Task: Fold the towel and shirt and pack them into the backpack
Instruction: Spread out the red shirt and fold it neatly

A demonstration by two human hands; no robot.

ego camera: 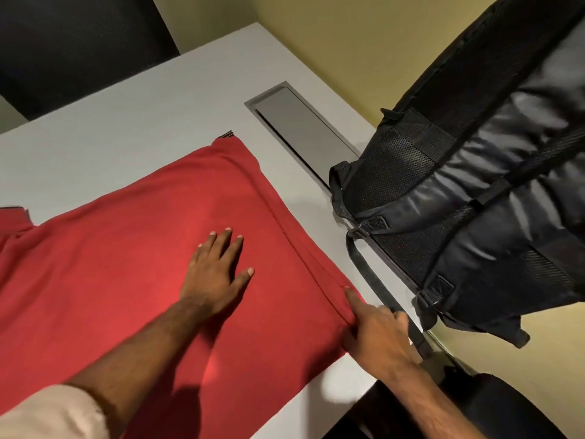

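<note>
The red shirt lies spread flat on the white tabletop, and it covers most of the near part. Its right edge is a doubled fold that runs from the far corner down to the near right corner, close to the tabletop's right side. The left hand lies flat on the cloth with the fingers open and spread, so its grip holds nothing. The right hand is at the near right corner of the shirt, where its thumb and fingers pinch the folded edge. Beyond the shirt the tabletop is bare, up to its far edge. To the right, near the fold, a grey recessed flap sits in the surface. The black backpack stands on the right edge of the tabletop, and one of its straps hangs down just beside the right hand, so the room on this side is narrow. I cannot see a towel clearly
</note>
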